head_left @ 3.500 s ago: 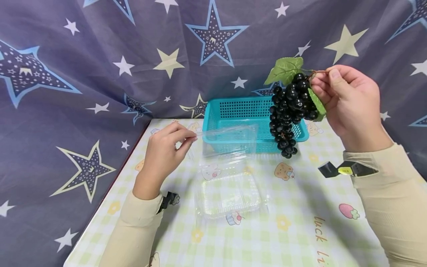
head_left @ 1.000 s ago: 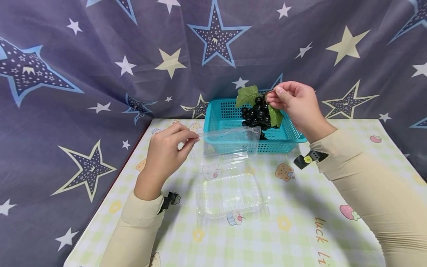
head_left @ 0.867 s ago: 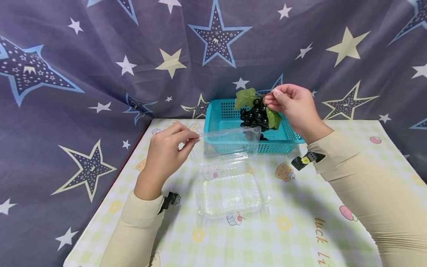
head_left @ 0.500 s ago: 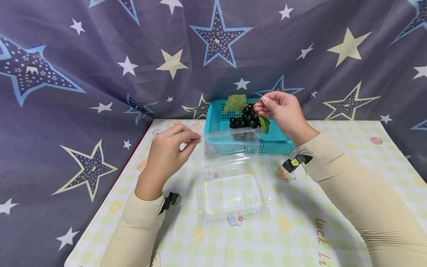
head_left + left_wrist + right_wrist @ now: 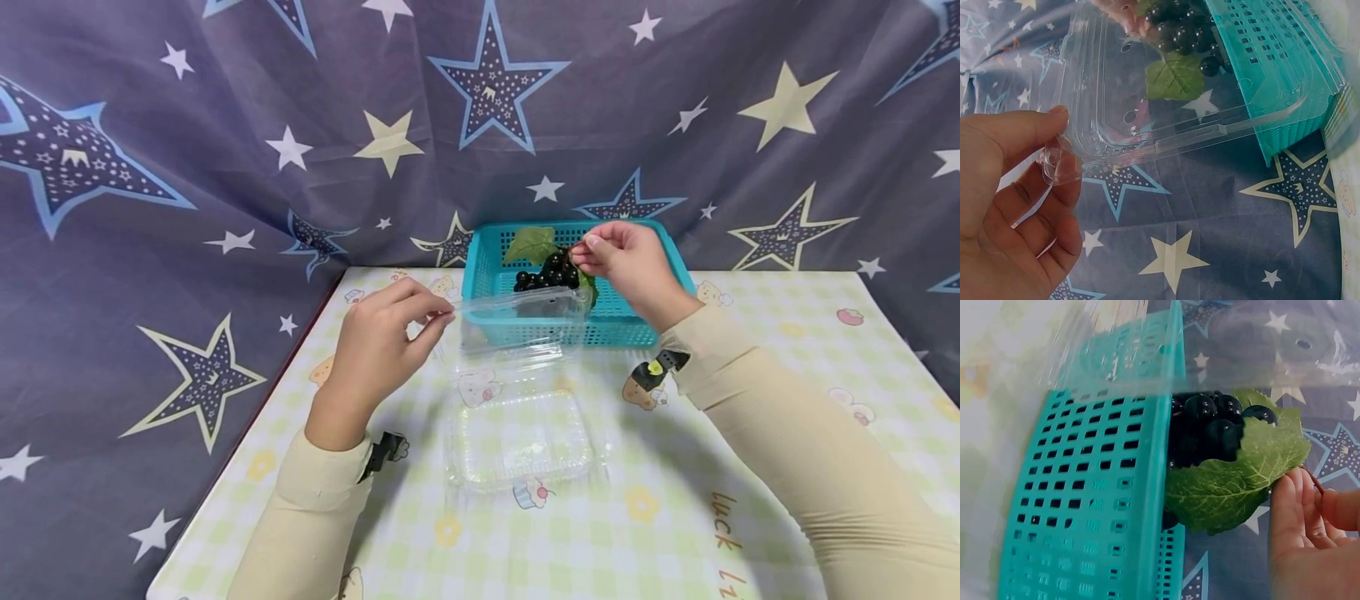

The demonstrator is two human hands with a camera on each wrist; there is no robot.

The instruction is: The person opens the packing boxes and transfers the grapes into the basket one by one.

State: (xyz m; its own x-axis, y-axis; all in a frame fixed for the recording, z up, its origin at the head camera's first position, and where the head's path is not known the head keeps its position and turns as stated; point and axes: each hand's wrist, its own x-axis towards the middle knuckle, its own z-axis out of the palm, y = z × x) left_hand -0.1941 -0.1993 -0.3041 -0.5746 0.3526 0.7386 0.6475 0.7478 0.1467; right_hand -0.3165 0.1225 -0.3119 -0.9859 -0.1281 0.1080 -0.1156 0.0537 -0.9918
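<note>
My left hand pinches the lid edge of a clear plastic clamshell container between thumb and fingers, holding the lid raised. The container's base rests on the table in front of the basket. My right hand pinches the thin brown stem of a bunch of black grapes with green leaves. The grapes are down inside the turquoise basket, behind its front wall. Part of the bunch is hidden by the raised lid and that wall in the head view.
A checked tablecloth with cartoon prints covers the table. A dark curtain with stars hangs right behind the basket and along the left side. Black wrist straps sit over both beige sleeves.
My right hand has carried the grapes by their stem leftward and down from above the basket's right end into it. The left hand keeps the lid raised in nearly the same place.
</note>
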